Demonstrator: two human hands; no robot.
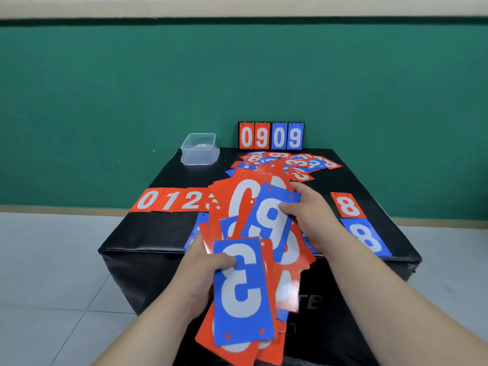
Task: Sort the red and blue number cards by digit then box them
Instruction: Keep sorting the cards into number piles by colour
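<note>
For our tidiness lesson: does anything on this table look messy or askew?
Yes. The loose cards at the back lie in a jumbled, overlapping heap, unlike the neat red row at the left. The held bunch is fanned unevenly.

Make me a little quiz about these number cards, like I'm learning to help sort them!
1. True or false: the right hand pinches the upper blue card.
2. Which digit shows on the front blue card under the left hand's thumb? A) 3 B) 7 C) 5
3. Fill in: beside the red 8 card, nearer the person, lies a flat blue card showing ___.

Key: 1 true; 2 A; 3 the digit 8.
</note>
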